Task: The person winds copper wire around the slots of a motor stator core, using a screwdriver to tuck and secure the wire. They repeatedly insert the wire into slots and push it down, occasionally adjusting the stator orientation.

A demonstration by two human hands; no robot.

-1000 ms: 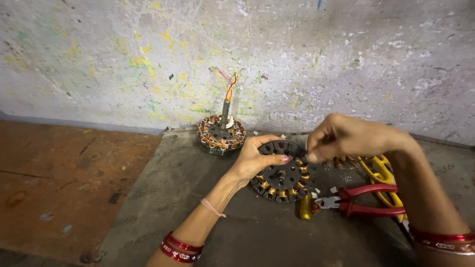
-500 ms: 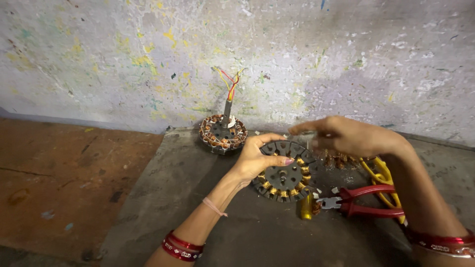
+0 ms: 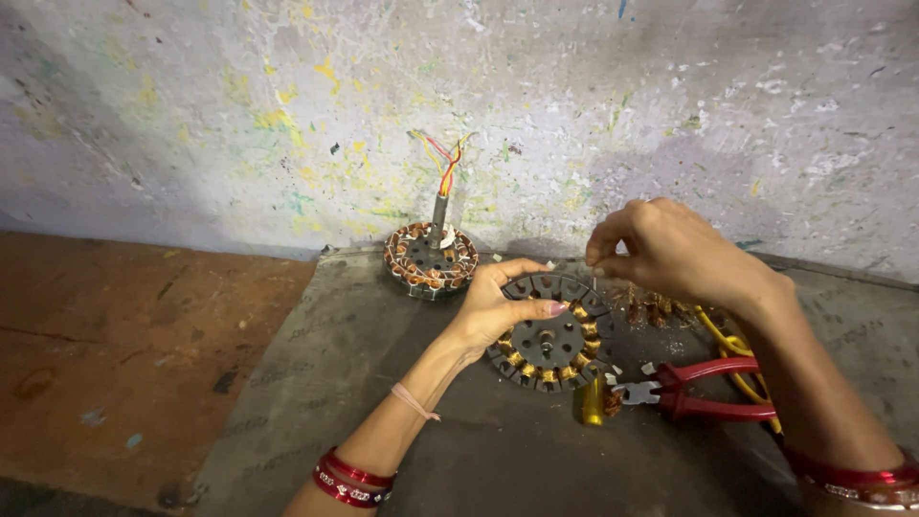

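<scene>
On a dark grey mat (image 3: 402, 402) spread over a reddish-brown floor (image 3: 115, 325), a person works at a round motor stator (image 3: 550, 335) lying flat near the foot of a paint-spattered wall (image 3: 287, 124). The left hand (image 3: 498, 308) rests on the stator's left rim, fingers curled over its top edge and the thumb laid across its face, holding it steady against the mat. The right hand (image 3: 661, 251) hovers just above the stator's upper right edge, thumb and fingertips pinched together; a thin strand seems to run down from the pinch to the stator, though it is too fine to tell for sure. Copper windings fill the slots along the stator's right and lower arc, while the upper left slots show bare metal. Red-handled pliers (image 3: 704, 391) lie on the mat just right of the stator, with a small yellow cylinder (image 3: 592, 402) beside their jaws. Loose copper wire scraps (image 3: 656, 308) sit under the right wrist. A second wound stator (image 3: 431, 257), its coloured leads pointing up, stands by the wall. Red bangles circle both wrists.
</scene>
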